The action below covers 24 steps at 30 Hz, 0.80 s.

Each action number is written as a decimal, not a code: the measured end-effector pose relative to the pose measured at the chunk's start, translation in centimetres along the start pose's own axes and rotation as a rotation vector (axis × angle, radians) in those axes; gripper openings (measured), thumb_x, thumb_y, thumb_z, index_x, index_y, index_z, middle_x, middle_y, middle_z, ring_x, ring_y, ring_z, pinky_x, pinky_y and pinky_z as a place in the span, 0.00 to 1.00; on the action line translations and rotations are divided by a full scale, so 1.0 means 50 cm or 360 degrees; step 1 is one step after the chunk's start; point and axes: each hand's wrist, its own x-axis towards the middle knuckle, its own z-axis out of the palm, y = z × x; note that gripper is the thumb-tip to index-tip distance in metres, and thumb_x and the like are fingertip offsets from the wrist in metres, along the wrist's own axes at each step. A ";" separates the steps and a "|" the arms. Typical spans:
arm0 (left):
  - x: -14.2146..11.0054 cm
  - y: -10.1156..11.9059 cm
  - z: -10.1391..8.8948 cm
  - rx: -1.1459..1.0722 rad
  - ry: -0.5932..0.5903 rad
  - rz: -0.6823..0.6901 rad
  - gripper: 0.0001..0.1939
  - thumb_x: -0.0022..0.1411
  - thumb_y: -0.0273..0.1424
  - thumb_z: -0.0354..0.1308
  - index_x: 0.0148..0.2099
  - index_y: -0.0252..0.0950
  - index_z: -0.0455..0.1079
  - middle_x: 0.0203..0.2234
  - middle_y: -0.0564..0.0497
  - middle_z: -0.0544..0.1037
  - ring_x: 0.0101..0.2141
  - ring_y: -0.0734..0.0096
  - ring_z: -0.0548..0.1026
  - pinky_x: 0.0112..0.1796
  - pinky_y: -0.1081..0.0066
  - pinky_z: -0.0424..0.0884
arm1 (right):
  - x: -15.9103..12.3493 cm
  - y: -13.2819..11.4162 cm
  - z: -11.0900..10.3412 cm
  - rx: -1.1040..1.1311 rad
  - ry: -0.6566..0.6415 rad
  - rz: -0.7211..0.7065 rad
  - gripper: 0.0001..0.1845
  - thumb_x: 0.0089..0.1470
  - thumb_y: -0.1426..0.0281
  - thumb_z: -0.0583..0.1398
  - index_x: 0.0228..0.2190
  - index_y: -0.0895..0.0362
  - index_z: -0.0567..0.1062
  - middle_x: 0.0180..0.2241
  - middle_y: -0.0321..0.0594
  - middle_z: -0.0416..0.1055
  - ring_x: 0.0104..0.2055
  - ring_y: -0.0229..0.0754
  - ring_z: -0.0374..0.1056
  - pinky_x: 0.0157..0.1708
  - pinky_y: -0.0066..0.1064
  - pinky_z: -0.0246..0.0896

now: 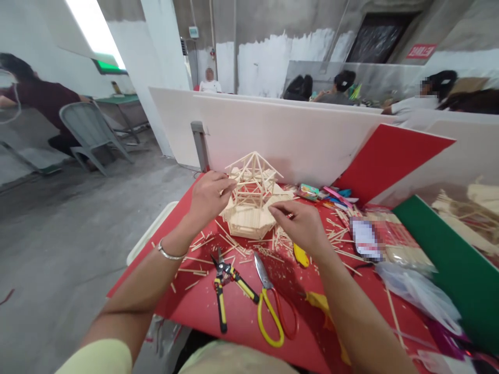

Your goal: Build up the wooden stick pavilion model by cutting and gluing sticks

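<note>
A small pavilion model made of thin wooden sticks stands on the red table top. My left hand rests against the model's left side, fingers pinched on one of its sticks. My right hand hovers at the model's right front, fingers curled together in a pinch; what they hold is too small to make out. A silver bracelet sits on my left wrist.
Yellow-handled pliers and yellow-and-red scissors lie near me among loose stick offcuts. A phone, plastic bags, coloured clips and a green board are on the right. White partitions stand behind; other people sit beyond.
</note>
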 end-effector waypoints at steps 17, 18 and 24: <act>0.026 0.010 0.009 -0.0030 -0.0084 0.0005 0.05 0.65 0.31 0.59 0.36 0.38 0.73 0.34 0.49 0.75 0.38 0.67 0.74 0.39 0.67 0.70 | 0.099 0.024 0.043 0.0079 0.0292 -0.0060 0.15 0.57 0.63 0.60 0.43 0.53 0.80 0.38 0.40 0.80 0.36 0.41 0.74 0.42 0.35 0.69; 0.028 0.011 0.010 -0.0039 -0.0094 0.0004 0.05 0.65 0.31 0.59 0.36 0.37 0.73 0.34 0.49 0.75 0.38 0.67 0.74 0.40 0.67 0.70 | 0.100 0.024 0.044 0.0080 0.0281 -0.0046 0.15 0.58 0.63 0.60 0.44 0.53 0.80 0.39 0.40 0.80 0.36 0.42 0.74 0.42 0.35 0.69; 0.035 0.016 0.008 -0.0067 -0.0115 -0.0013 0.05 0.65 0.31 0.59 0.35 0.37 0.72 0.34 0.49 0.74 0.38 0.67 0.74 0.41 0.67 0.70 | 0.105 0.030 0.050 0.0064 0.0223 0.0005 0.17 0.58 0.63 0.59 0.47 0.52 0.79 0.40 0.38 0.81 0.38 0.41 0.75 0.43 0.34 0.69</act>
